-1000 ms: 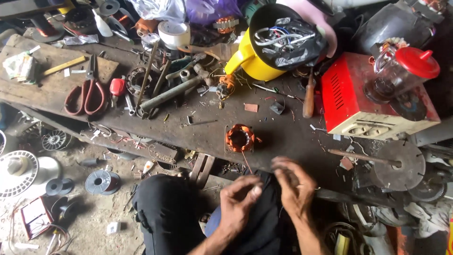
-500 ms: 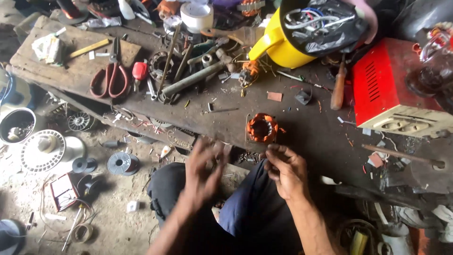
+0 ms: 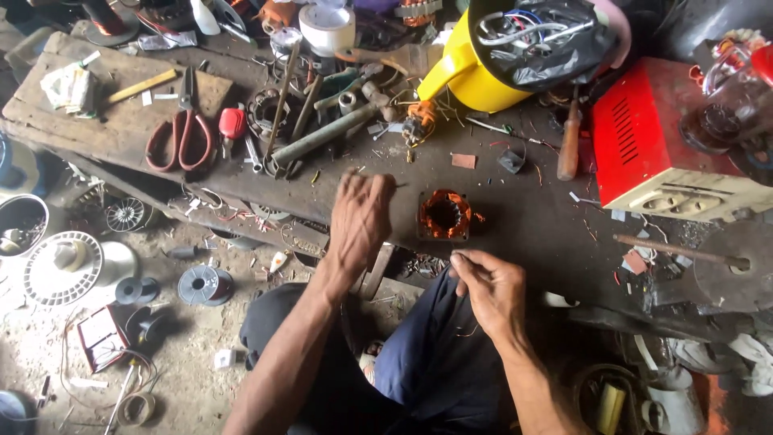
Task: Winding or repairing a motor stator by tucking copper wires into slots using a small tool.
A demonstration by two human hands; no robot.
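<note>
A cluttered dark wooden bench (image 3: 515, 234) is shown from above, with the worker's two bare hands over its near edge. The left hand (image 3: 360, 219) is stretched forward over the bench top, its fingers (image 3: 352, 184) spread fairly wide and slightly curled, nothing being visibly held. The right hand (image 3: 491, 292) is kept lower, above the lap, with thumb and forefinger pinched narrowly together; a fine wire may be gripped there, though this cannot be confirmed at this sharpness. A small square motor stator wound with copper-orange wire (image 3: 444, 214) is seen standing on the bench between the two hands, just beside the left hand and apart from both. Farther back, a pair of red-handled scissors (image 3: 182, 131) is laid on a pale wooden board (image 3: 121, 113), and a long grey metal bar (image 3: 322, 137) lies diagonally among loose tools. A yellow plastic jug holding a black bag of coloured wires (image 3: 483, 68) is placed behind the stator, and a red metal box with a vented side (image 3: 644, 137) is set at the right. On the floor at the left, a white round fan guard (image 3: 60, 266) and a grey wire spool (image 3: 203, 284) are visible.
</note>
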